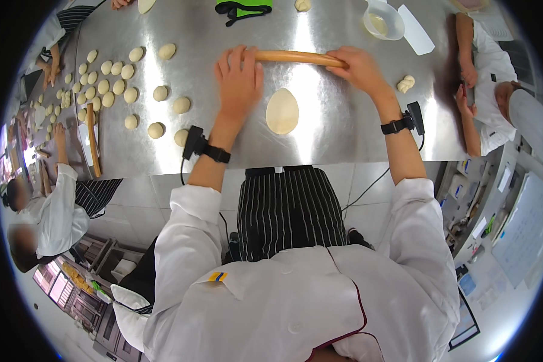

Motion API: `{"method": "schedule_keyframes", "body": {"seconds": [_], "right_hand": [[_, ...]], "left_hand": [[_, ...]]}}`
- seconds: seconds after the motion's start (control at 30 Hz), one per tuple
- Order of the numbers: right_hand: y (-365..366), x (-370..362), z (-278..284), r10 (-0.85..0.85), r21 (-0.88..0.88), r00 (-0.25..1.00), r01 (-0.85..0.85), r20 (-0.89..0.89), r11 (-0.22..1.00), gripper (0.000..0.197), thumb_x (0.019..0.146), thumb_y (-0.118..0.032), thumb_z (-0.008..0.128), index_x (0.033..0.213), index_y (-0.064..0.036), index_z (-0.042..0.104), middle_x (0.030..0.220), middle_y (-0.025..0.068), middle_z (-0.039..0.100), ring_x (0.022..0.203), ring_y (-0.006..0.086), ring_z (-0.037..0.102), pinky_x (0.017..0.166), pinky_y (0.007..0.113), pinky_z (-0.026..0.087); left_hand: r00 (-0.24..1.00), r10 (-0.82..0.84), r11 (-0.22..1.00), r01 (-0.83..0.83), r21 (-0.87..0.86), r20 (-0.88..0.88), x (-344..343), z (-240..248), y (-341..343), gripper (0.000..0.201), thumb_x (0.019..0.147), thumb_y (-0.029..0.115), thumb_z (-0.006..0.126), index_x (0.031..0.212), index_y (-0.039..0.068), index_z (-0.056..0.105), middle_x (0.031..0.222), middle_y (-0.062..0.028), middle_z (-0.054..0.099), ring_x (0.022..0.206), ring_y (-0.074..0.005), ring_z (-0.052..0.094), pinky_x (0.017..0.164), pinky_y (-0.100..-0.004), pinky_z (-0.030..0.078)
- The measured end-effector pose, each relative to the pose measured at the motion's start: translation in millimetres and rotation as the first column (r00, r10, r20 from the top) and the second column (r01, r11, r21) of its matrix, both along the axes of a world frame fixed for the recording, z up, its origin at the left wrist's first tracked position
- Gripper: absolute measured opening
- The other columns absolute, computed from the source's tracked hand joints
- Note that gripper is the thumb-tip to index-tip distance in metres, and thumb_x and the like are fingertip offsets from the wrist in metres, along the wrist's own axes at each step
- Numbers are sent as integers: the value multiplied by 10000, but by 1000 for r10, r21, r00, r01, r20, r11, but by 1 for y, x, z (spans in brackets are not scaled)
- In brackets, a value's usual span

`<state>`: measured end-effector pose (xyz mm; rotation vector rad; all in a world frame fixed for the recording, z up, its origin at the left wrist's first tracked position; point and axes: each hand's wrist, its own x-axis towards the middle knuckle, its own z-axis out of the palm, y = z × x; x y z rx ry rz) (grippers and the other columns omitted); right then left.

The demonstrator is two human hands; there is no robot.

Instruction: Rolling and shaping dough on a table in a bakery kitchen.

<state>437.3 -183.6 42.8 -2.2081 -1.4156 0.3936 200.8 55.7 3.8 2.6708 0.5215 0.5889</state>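
A wooden rolling pin (298, 57) lies crosswise between my two hands, beyond an oval sheet of flattened dough (282, 111) on the steel table. My left hand (239, 79) is over the pin's left end, its fingers pointing away from me and hiding that end. At the other end, my right hand (359, 66) grips the pin with thumb and fingers. The pin and the dough sheet are apart. Round dough balls (181, 105) sit left of my left hand, and a small knotted lump of dough (405, 84) lies right of my right wrist.
Several more dough balls (104, 87) spread over the left of the steel table (344, 136). Another rolling pin (93, 142) lies near the table's left edge. A clear plastic jug (383, 21), a white scraper (415, 30) and a green-black cloth item (247, 8) are at the far side. Co-workers stand left and right.
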Motion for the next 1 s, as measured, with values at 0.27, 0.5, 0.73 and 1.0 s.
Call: {"method": "schedule_keyframes", "body": {"seconds": [0.27,0.5,0.73,1.0], "right_hand": [[-16,8,-53,-90,43,938,80,334,996,431,949,-311,836,1351,-167,782,1257,69,720,1159,293,663,996,441,512],[6,-72,-41,-220,306,946,141,240,942,515,897,-299,856,1355,-97,732,1372,139,661,1252,360,633,1071,502,495],[41,-145,-54,-103,108,992,111,-77,988,361,832,-165,875,1136,-38,727,1152,133,676,1104,346,656,953,459,563],[56,-148,-47,-101,-57,981,92,-165,994,230,878,-140,836,1026,-35,695,1054,146,674,1043,364,664,937,450,571]], "left_hand": [[982,-133,988,121,-93,-131,-41,-39,-46,496,1044,379,694,1500,184,702,1747,-145,355,1574,-470,296,1260,-654,185],[984,-179,957,168,-237,-25,-37,-34,-48,278,976,246,790,1246,192,831,1358,-67,622,1379,-317,478,1187,-545,313],[982,-91,913,15,-408,-167,-23,-31,-54,199,927,180,812,1112,132,757,1251,-41,634,1311,-318,510,1094,-510,377],[942,-336,865,307,-397,-4,-37,-51,-39,225,961,192,784,1154,102,713,1253,-80,645,1288,-343,536,1072,-515,392]]}}
